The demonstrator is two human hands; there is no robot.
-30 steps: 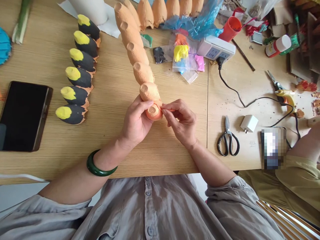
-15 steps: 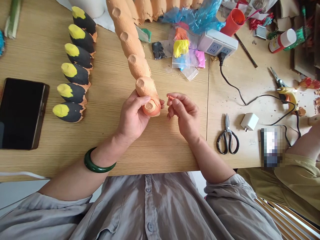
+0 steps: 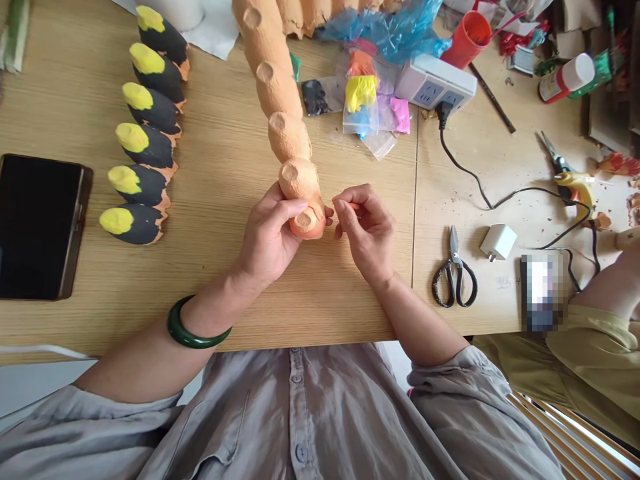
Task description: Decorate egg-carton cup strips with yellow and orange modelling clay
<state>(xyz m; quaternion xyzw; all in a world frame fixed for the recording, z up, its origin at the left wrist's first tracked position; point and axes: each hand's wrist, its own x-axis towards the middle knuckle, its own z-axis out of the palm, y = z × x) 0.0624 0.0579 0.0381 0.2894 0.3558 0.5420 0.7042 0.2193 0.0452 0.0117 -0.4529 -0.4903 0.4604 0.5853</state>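
Observation:
My left hand (image 3: pixel 273 233) is closed on the near end of a long peach egg-carton strip (image 3: pixel 284 137), the thumb pressed on its top. The strip's last cup is coated with orange clay (image 3: pixel 307 231) around its side. Just right of that end, my right hand (image 3: pixel 367 227) pinches a small bit of orange clay (image 3: pixel 354 206) between thumb and fingers, apart from the cup. To the left lies another egg-carton strip (image 3: pixel 145 185), its several cups black with yellow tops.
Clay packets (image 3: pixel 361 93), a blue plastic bag (image 3: pixel 390 33) and a power strip (image 3: pixel 437 83) lie beyond my hands. Scissors (image 3: pixel 455 270), a white charger (image 3: pixel 499 241) and a black cord are at right; a tablet (image 3: pixel 43 227) at left. Another person's arm (image 3: pixel 613 280) rests at far right.
The held strip has shifted slightly right and nearer me with my left hand. My right fingers have closed more over the orange bit and moved slightly left.

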